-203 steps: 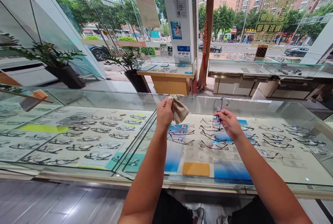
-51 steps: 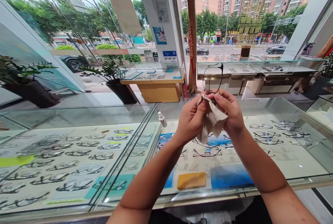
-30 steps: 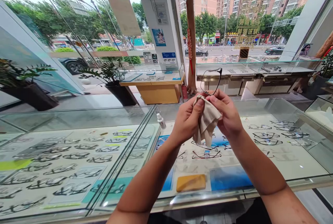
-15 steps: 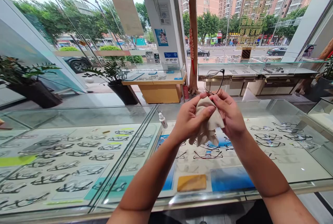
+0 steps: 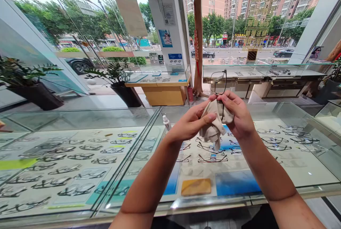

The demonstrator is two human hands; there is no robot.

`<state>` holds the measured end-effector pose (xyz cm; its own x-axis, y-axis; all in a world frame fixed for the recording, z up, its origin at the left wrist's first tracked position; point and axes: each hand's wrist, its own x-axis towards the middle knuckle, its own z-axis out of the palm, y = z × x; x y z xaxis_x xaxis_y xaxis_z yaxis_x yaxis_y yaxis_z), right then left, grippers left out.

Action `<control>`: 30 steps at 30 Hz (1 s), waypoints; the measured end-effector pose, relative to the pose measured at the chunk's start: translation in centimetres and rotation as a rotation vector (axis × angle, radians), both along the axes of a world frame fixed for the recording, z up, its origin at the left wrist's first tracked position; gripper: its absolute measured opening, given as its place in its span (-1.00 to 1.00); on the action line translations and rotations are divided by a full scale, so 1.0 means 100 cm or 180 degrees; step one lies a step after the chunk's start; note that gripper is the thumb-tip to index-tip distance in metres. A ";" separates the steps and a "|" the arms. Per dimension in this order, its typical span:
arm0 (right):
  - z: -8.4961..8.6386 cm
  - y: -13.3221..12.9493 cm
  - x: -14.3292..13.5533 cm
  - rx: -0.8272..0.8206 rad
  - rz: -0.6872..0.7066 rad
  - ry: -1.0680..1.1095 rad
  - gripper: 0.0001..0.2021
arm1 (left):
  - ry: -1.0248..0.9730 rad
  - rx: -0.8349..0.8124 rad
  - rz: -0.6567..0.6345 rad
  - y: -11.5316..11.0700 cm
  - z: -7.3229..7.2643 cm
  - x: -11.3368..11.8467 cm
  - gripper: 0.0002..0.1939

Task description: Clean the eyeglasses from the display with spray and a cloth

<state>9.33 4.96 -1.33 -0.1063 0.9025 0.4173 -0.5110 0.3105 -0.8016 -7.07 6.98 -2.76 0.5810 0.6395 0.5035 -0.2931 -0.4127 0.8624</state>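
Above the glass counter I hold a pair of dark-framed eyeglasses point(image 5: 226, 80) upright, one lens standing clear over my fingers. A beige cleaning cloth point(image 5: 213, 126) with zigzag edges is bunched around the lower part of the glasses and hides much of it. My left hand point(image 5: 192, 120) pinches the cloth between thumb and fingers. With thumb and fingertips, my right hand point(image 5: 238, 112) grips the frame near its middle, and some cloth lies against its palm. Left of my hands a small white spray bottle point(image 5: 166, 124) stands on the counter.
Under the glass of the display counter point(image 5: 186, 200) lie rows of eyeglasses, blue cards and a yellow-brown block point(image 5: 196, 187). Another case section point(image 5: 66, 186) with more frames adjoins on the left. Farther off are a low display case point(image 5: 163, 94), potted plants and a wooden post point(image 5: 197, 44).
The glasses have turned slightly, and a dark temple now shows in front of the cloth. The cloth has shifted and hangs differently; my left hand has moved a little left and down.
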 end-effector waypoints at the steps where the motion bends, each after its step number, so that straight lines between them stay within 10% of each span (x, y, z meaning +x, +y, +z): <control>1: 0.000 0.000 0.000 -0.0015 0.0041 0.0023 -0.69 | -0.0026 0.0015 0.0021 0.000 0.000 0.000 -0.58; 11: -0.008 0.003 -0.011 0.0056 -0.0026 -0.0058 -0.66 | -0.0566 0.0040 0.1231 0.006 -0.009 0.022 -0.47; 20: -0.001 0.001 0.000 0.0137 -0.0248 -0.0170 -0.72 | -0.0286 -0.0228 0.0584 0.012 -0.003 0.006 -0.47; 30: 0.004 0.007 0.022 0.0473 -0.0117 -0.1121 -0.83 | -0.0519 -0.0567 0.0885 0.018 0.001 -0.009 -0.42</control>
<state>11.51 5.69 -0.95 -0.2352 0.8408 0.4876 -0.1985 0.4495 -0.8709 -7.96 8.74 -2.63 0.2940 0.8476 0.4417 -0.3303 -0.3436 0.8791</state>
